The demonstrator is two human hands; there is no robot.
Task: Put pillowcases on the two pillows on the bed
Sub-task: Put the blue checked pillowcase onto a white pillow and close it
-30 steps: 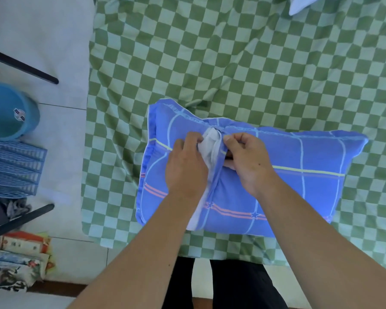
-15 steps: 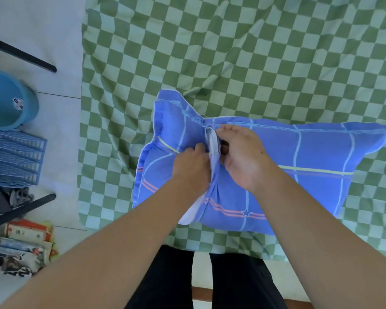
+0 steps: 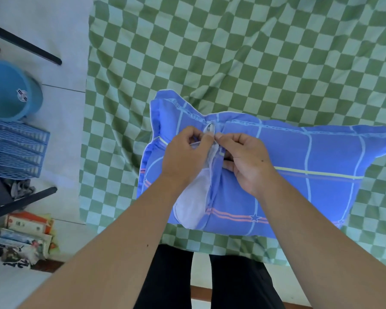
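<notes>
Hands meet at the frame's centre: our left hand (image 3: 186, 156) and right hand (image 3: 246, 162) each pinch an edge of the blue pillowcase (image 3: 299, 186) opening. White pillow (image 3: 193, 202) shows through the gap, on the checkered bed (image 3: 232, 52).

I see wide open green checked bedspread (image 3: 243, 52) beyond and to the right of the blue pillow (image 3: 299, 175), so a hand can pass freely there. On my left the floor is crowded: a blue bucket (image 3: 11, 90), stacked blue trays (image 3: 13, 150), dark bars (image 3: 25, 44) and piled books (image 3: 25, 237) block that side.
</notes>
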